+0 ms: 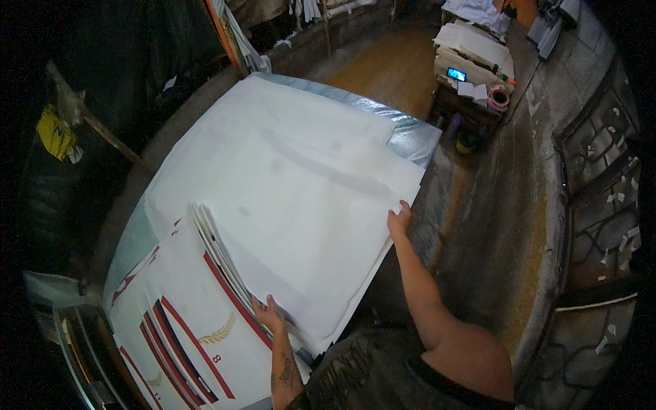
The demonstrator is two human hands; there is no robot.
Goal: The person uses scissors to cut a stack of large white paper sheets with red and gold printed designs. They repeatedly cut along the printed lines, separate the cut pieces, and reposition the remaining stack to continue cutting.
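Note:
A large stack of white sheets point(301, 171) covers most of a table in front of me. At its right edge is my right hand point(400, 220), its fingers curled over the border of the top sheet. Nearer and to the left lies a pile of printed sheets point(191, 301) with dark red stripes and gold leaf-like marks. Several layers along that pile's right side stand up and fan apart, leaning beside the white stack. My left hand point(270, 314) grips these raised layers by their near end, thumb and fingers partly hidden among the edges.
A shiny metallic table top point(410, 133) shows at the far right corner. Beyond stands a small cluttered table point(471, 58) with a lit phone point(456, 74), an open notebook point(473, 91) and a tape roll point(499, 98). A wooden pole point(102, 123) leans at the left; a patterned metal gate point(601, 198) runs along the right.

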